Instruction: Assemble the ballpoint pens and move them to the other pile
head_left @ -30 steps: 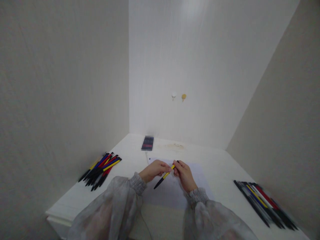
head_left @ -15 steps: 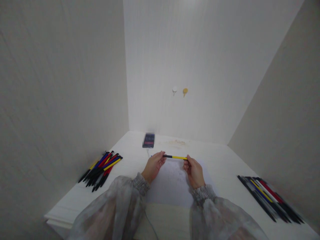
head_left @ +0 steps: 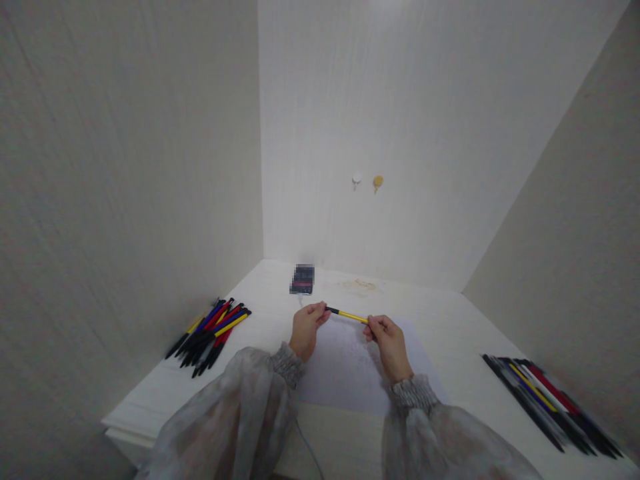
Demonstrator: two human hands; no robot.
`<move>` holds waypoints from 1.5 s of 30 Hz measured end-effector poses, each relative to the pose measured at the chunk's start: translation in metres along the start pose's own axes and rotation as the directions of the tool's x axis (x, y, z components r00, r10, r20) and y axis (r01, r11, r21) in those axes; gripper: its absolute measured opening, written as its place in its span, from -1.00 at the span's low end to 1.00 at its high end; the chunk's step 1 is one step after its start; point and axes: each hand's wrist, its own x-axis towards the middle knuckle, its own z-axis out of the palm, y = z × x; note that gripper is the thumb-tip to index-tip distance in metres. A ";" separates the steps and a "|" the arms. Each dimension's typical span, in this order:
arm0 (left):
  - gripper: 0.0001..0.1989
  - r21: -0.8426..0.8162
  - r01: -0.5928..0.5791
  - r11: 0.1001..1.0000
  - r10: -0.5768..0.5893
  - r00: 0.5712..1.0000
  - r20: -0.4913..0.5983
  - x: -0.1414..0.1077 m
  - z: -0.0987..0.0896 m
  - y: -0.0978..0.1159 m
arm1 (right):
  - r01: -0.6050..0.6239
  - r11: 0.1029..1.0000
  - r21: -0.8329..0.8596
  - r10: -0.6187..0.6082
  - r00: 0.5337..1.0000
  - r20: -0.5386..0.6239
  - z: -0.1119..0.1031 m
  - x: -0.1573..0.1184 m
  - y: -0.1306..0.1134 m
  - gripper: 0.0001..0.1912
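Note:
A yellow and black pen (head_left: pixel 353 317) is stretched between my two hands above a pale sheet (head_left: pixel 345 373). My left hand (head_left: pixel 307 329) pinches its black end. Fingers of my right hand (head_left: pixel 389 341) are closed on the yellow end. The pen slopes slightly down toward the right. Loose sleeves cover both forearms.
On the left of the white table (head_left: pixel 270 293) lies a pile of colored pens (head_left: pixel 213 337). More pens (head_left: pixel 550 403) lie at the right. A pixelated dark device (head_left: pixel 303 279) with a cable sits at the back. Two hooks (head_left: pixel 379 181) are on the wall.
The pen has tilted, its right end now lower than its left. My right hand has come slightly closer to my left hand. The whole view has shifted a little.

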 end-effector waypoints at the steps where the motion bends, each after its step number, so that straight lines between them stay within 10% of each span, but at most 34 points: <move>1: -0.90 -0.006 -0.001 1.000 0.001 1.000 -0.003 0.000 0.000 0.000 | 0.020 0.999 -0.026 -0.020 1.000 -0.004 0.000 0.001 0.001 -0.71; 15: -0.80 -0.066 0.000 0.998 -0.009 0.991 -0.131 -0.001 0.002 0.007 | 0.431 0.847 -0.311 -0.405 0.903 0.145 0.004 -0.011 -0.019 -0.85; 22: -0.76 -0.044 -0.048 0.998 0.045 0.997 -0.057 0.000 0.001 0.004 | -0.161 0.987 -0.002 0.158 0.970 0.187 0.001 -0.003 -0.008 -0.63; 27: -0.75 -0.026 -0.038 0.999 0.037 0.998 -0.046 0.003 -0.002 0.000 | -0.153 0.969 0.196 0.133 0.985 0.110 -0.002 0.001 -0.005 -0.73; 32: -0.75 -0.003 -0.044 0.999 0.044 0.999 -0.028 0.005 -0.004 -0.001 | -0.403 0.888 0.221 0.362 0.910 0.204 -0.002 0.001 -0.003 -0.70; 37: -0.74 0.013 -0.046 0.999 0.046 0.999 -0.026 0.005 -0.005 -0.002 | -0.261 0.920 0.291 0.249 0.965 0.079 -0.003 0.003 0.000 -0.79; 42: -0.75 0.021 -0.030 0.999 0.030 0.999 -0.026 0.004 -0.004 -0.001 | -0.512 0.818 0.260 0.467 0.857 0.217 -0.003 0.003 -0.003 -0.80; 45: -0.76 0.023 -0.015 1.000 0.015 0.999 -0.035 0.004 -0.005 0.000 | -0.437 0.866 0.242 0.406 0.898 0.168 -0.003 0.004 -0.001 -0.91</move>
